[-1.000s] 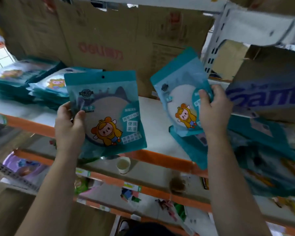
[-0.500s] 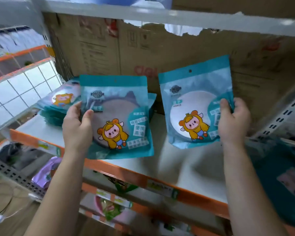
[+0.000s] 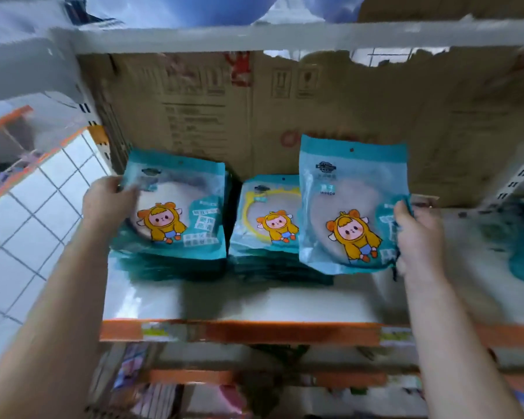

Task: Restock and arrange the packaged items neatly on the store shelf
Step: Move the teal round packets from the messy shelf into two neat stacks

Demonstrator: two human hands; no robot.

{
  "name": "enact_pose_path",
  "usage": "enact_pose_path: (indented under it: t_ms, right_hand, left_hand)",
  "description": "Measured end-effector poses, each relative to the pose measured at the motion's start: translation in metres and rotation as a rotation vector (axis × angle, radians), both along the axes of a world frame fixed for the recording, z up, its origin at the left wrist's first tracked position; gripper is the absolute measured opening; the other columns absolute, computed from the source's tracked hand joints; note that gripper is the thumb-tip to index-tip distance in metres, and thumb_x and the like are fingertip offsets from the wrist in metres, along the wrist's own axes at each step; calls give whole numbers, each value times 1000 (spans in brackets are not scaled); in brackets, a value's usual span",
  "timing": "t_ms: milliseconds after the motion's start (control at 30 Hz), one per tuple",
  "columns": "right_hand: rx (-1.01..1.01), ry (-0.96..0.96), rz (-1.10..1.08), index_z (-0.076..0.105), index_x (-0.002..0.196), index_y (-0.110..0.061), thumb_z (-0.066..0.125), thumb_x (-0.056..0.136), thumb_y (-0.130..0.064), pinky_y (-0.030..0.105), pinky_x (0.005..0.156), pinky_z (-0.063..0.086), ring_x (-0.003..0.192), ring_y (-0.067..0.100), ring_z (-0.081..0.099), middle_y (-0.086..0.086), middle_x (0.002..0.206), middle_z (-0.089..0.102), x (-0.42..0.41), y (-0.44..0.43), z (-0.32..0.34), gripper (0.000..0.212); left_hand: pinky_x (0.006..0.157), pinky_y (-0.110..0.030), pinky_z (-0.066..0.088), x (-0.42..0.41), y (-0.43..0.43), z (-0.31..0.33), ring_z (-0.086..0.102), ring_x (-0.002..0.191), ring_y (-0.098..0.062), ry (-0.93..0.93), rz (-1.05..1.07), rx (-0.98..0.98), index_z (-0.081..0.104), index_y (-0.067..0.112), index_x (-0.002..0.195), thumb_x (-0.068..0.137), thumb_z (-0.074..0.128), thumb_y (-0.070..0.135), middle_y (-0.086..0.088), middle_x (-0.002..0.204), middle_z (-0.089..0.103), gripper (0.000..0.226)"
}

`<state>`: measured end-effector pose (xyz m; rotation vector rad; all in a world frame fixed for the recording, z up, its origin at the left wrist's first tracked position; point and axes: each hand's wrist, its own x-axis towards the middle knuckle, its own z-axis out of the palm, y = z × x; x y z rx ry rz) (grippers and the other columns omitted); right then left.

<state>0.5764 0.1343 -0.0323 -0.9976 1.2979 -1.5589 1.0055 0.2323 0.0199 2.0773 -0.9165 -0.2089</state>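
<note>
Your right packet says "MIRROR" in small letters near its top, under a dark round logo. The writing on your left packet and the red letters on the cardboard box behind are too blurry to read.

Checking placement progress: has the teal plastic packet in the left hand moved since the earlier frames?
Yes. The teal plastic packet went deeper, away from the orange shelf edge, over the left stack of packets.

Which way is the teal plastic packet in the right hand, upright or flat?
Upright: the teal plastic packet shows its hole end up, right hand gripping its edge.
</note>
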Motion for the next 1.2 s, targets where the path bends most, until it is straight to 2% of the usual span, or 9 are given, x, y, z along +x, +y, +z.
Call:
enact_pose_path:
  t_ms: [233, 433, 567, 667, 733, 800, 967, 1067, 1200]
  right_hand:
    - [99, -74, -13, 64, 82, -16, 60, 95, -26, 27, 49, 54, 64, 14, 71, -5, 69, 73, 21, 26, -7, 17]
    - [142, -46, -2, 64, 86, -17, 60, 96, -28, 28, 48, 55, 65, 13, 72, -5, 71, 74, 29, 43, -2, 15]
    - [169, -9, 37, 63, 90, -16, 59, 96, -29, 30, 54, 58, 71, 14, 73, 0, 81, 74, 35, 48, 4, 15]
    - [207, 4, 111, 64, 96, -14, 58, 96, -28, 37, 66, 60, 79, 18, 73, 5, 91, 74, 41, 46, 9, 15]
    - [232, 29, 166, 64, 97, -13, 58, 97, -27, 35, 65, 60, 79, 19, 73, 5, 92, 74, 46, 42, 13, 16]
    - [258, 51, 223, 64, 101, -10, 55, 98, -24, 31, 59, 59, 77, 18, 73, 6, 94, 73, 54, 34, 19, 16]
    - [279, 154, 358, 62, 99, -3, 50, 100, -12, 29, 59, 60, 74, 16, 70, 10, 94, 70, 74, 8, 32, 15]
    - [304, 385, 404, 62, 93, -5, 56, 97, -13, 29, 57, 59, 67, 14, 70, 9, 88, 70, 78, -6, 39, 11]
    - [385, 439, 444, 63, 95, -6, 72, 85, -11, 37, 65, 60, 75, 20, 73, 11, 86, 72, 76, -15, 45, 14]
  left_hand:
    - [74, -41, 55, 25, -7, -17, 67, 83, -29, 130, -61, 18, 67, 15, 93, 67, 85, 34, -9, 93, 70, 36]
    - [48, -25, 36, 30, -18, -28, 57, 61, -11, 74, -100, 44, 58, 13, 88, 71, 83, 34, -5, 84, 64, 38]
    - [49, -31, 48, 31, -22, -29, 66, 63, -24, 114, -110, 108, 61, 6, 97, 72, 82, 38, -10, 84, 68, 45]
    - [59, -36, 51, 27, -22, -23, 64, 79, -28, -137, -69, 227, 58, 5, 103, 75, 76, 48, -13, 95, 63, 54]
    - [73, -42, 47, 22, -19, -20, 54, 101, -35, -382, -53, 237, 57, 5, 113, 78, 73, 47, -18, 110, 54, 58]
    - [82, -46, 46, 9, -12, -20, 50, 108, -39, -517, -97, 159, 58, 6, 122, 83, 69, 41, -20, 115, 55, 53]
    - [78, -46, 45, -46, 28, -46, 56, 94, -39, -630, -302, -123, 64, 3, 110, 94, 56, 37, -20, 101, 63, 39]
    - [71, -43, 43, -76, 54, -72, 54, 85, -32, -644, -347, -270, 64, 3, 100, 95, 54, 32, -14, 92, 60, 32]
    - [65, -40, 39, -103, 75, -107, 53, 76, -29, -672, -419, -334, 65, 7, 90, 95, 52, 27, -9, 84, 58, 25]
